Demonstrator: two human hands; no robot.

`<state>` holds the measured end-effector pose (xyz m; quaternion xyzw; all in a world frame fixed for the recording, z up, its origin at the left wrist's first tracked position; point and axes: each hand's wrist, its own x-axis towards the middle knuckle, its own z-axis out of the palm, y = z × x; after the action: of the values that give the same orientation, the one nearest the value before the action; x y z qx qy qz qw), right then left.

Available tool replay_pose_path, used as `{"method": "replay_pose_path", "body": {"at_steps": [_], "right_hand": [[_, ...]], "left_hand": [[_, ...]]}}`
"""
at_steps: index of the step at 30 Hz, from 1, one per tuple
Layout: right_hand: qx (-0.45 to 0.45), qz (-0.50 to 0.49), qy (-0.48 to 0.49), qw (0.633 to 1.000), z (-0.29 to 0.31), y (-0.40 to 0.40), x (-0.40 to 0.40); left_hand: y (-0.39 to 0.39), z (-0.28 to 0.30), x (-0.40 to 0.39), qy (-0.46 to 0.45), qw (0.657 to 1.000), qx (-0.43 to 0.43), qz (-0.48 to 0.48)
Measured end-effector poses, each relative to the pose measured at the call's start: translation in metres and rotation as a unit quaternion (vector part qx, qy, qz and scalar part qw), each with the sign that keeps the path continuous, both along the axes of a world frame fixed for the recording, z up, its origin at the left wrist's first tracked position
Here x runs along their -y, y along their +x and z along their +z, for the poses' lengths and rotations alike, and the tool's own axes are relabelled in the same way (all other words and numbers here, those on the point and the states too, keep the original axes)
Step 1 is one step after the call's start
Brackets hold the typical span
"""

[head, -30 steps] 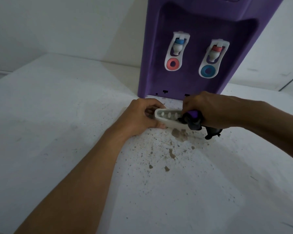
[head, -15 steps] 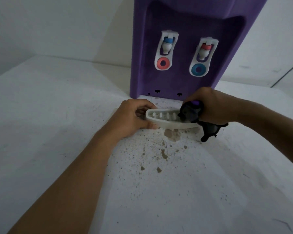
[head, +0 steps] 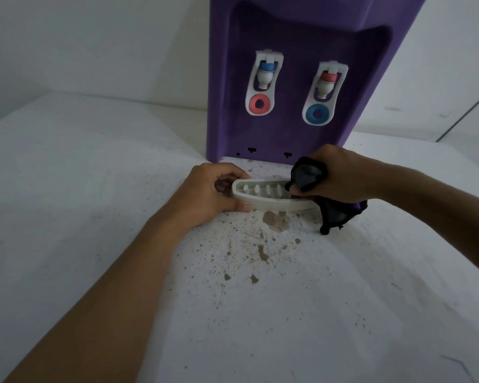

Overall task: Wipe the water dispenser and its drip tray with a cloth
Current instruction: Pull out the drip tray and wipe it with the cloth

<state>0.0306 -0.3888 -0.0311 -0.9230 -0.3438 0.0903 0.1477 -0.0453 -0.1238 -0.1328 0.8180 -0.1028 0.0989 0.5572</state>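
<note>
Where the white speckled counter (head: 94, 217) meets the pale wall, a purple plastic water dispenser (head: 296, 37) stands at 12 o'clock, with two white taps: blue-capped (head: 263, 78) left, red-capped (head: 327, 87) right. Brown stains and grit (head: 260, 252) spread over the counter toward 6 o'clock. White slotted plastic drip tray (head: 266, 196) lies off the dispenser, just before its base, tilted. Left hand (head: 208, 194) grips the tray's 9 o'clock end. Right hand (head: 340, 175), clenched round a dark bunched cloth (head: 307, 175), presses it onto the tray's 3 o'clock end; cloth tail hangs to the counter.

Drip tray (head: 263, 201) before dispenser (head: 288, 78)
</note>
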Motion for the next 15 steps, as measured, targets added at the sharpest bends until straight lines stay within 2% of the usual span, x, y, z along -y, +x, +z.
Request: {"method": "replay_pose_path", "body": {"at_steps": [5,10,15], "right_hand": [[-0.052,0.005,0.002,0.999,0.0035,0.0061,0.0059],[-0.020,-0.001,0.012,1.000,-0.0012,0.0056,0.0082],[0.022,0.037,-0.036,0.998,0.0039,0.0003,0.0000]], "left_hand": [[-0.0011,0.0006,0.0004,0.006,1.000,-0.001,0.000],[-0.0011,0.0011,0.0006,0.009,1.000,-0.003,0.002],[-0.0006,0.0008,-0.0002,0.011,1.000,0.000,-0.004]]}}
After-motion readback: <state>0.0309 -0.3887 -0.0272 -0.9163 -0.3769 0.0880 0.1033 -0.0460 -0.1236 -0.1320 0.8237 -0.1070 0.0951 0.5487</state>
